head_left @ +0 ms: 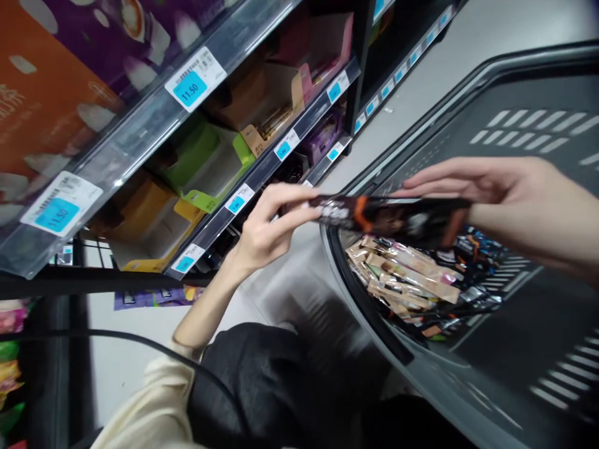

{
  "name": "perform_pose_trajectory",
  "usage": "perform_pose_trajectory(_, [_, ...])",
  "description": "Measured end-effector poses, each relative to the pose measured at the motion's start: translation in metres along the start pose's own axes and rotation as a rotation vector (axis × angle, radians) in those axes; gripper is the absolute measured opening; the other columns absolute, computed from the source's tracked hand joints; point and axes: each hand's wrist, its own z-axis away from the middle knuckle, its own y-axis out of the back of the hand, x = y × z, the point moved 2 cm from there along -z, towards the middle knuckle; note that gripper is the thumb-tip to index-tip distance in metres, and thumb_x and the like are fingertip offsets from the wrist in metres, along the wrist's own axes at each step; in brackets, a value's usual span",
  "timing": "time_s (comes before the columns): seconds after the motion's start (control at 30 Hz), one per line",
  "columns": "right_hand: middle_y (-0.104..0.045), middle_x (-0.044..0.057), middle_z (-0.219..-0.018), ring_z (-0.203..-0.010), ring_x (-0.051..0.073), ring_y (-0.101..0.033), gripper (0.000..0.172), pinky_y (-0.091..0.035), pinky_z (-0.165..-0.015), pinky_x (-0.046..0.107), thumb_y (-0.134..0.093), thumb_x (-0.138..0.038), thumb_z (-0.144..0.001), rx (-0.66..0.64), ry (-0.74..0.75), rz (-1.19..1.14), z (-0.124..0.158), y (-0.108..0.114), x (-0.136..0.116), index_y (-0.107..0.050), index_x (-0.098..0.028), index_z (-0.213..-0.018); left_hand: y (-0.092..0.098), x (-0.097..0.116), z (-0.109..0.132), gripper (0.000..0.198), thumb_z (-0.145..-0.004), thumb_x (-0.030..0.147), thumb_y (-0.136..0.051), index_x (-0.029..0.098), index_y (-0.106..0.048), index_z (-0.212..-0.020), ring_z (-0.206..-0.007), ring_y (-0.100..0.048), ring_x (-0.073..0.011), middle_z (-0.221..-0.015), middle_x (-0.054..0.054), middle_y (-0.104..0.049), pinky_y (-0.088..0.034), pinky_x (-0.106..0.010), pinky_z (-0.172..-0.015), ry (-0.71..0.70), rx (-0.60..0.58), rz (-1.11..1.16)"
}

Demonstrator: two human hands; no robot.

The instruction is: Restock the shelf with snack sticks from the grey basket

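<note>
Dark packet (397, 219) up above the grey basket (538, 321), one end pinched between the left hand's (269, 227) thumb and fingers; right hand (500, 181) behind it, grip impossible to tell. Stick packets (407, 274) lie heaped in the basket already, this one not yet among them! Alongside, open cartons (201, 162) line price-tagged shelves (126, 162) over pale floor (121, 365).

A cream sleeve (154, 405) and dark grey trousers (264, 368) are worn.
</note>
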Motion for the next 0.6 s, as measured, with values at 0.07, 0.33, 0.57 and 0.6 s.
perform_pose_trajectory(0.07, [-0.077, 0.017, -0.09, -0.069, 0.024, -0.076, 0.038, -0.062, -0.051, 0.021, -0.103, -0.028, -0.054, -0.029, -0.104, 0.051, -0.004, 0.001, 0.004, -0.084, -0.013, -0.083, 0.01, -0.006, 0.046, 0.034, -0.101, 0.011, -0.056, 0.031, -0.067, -0.127, -0.121, -0.07, -0.021, -0.13, -0.008, -0.071, -0.063, -0.042, -0.1, 0.044, -0.036, -0.044])
perform_pose_trajectory(0.33, [-0.077, 0.014, -0.088, -0.07, 0.026, -0.077, 0.035, -0.065, -0.051, 0.023, -0.104, -0.027, -0.058, -0.036, -0.048, 0.053, -0.02, 0.014, 0.022, -0.083, -0.015, -0.084, 0.029, -0.054, 0.187, 0.029, -0.102, 0.012, -0.046, 0.019, -0.068, -0.118, -0.129, -0.064, -0.0229, -0.135, -0.016, -0.064, -0.056, -0.039, -0.112, 0.734, -0.396, -0.33])
perform_pose_trajectory(0.57, [-0.077, 0.018, -0.096, -0.076, 0.028, -0.078, 0.023, -0.066, -0.055, 0.027, -0.097, -0.025, -0.072, 0.017, -0.14, 0.17, -0.026, 0.022, 0.03, -0.084, -0.013, -0.087, 0.019, -0.112, 0.167, 0.036, -0.097, 0.022, -0.057, 0.016, -0.064, -0.132, -0.116, -0.071, -0.0269, -0.136, -0.017, -0.067, -0.058, -0.035, -0.104, 1.106, -0.609, -0.432])
perform_pose_trajectory(0.6, [-0.077, 0.019, -0.097, -0.076, 0.029, -0.078, 0.026, -0.066, -0.055, 0.028, -0.097, -0.027, -0.072, 0.018, -0.111, 0.147, -0.027, 0.024, 0.03, -0.084, -0.012, -0.088, 0.016, -0.121, 0.162, 0.042, -0.095, 0.023, -0.06, 0.016, -0.062, -0.136, -0.116, -0.072, -0.0283, -0.135, -0.017, -0.069, -0.058, -0.036, -0.103, 1.153, -0.658, -0.441])
